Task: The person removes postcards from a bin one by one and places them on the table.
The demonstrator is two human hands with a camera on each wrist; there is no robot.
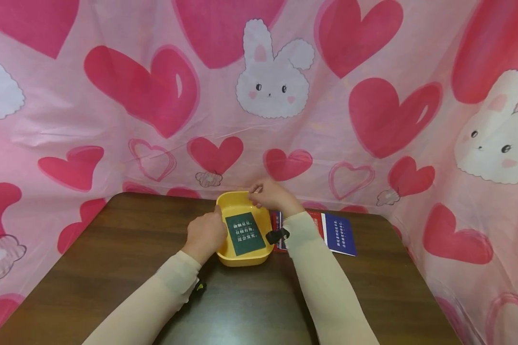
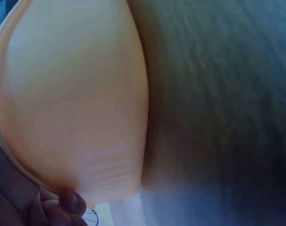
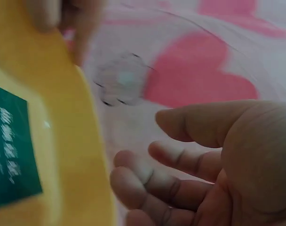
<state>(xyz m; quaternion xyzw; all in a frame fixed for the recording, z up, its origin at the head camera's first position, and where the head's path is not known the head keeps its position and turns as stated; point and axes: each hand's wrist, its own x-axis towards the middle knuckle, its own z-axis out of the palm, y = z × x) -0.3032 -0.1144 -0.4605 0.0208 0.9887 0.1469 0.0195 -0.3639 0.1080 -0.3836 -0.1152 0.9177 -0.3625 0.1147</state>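
A yellow plastic basin (image 1: 241, 261) sits on the table near its far edge. Inside it lies a dark green card (image 1: 246, 234) with lines of white characters. My left hand (image 1: 206, 235) grips the basin's left rim; in the left wrist view its curled fingertips (image 2: 71, 202) press against the basin's outer wall (image 2: 77, 103). At the far right rim, my right hand (image 1: 274, 195) hovers with bent, parted fingers. The right wrist view shows that hand (image 3: 199, 165) holding nothing, its fingertips close beside the basin's rim (image 3: 93, 117).
To the right of the basin, partly behind my right forearm, lie a blue card (image 1: 340, 234) with white print and a red one (image 1: 317, 221). They rest on the dark brown wooden table (image 1: 125, 268). A pink curtain (image 1: 224, 115) with hearts and rabbits hangs around the table's far side and ends.
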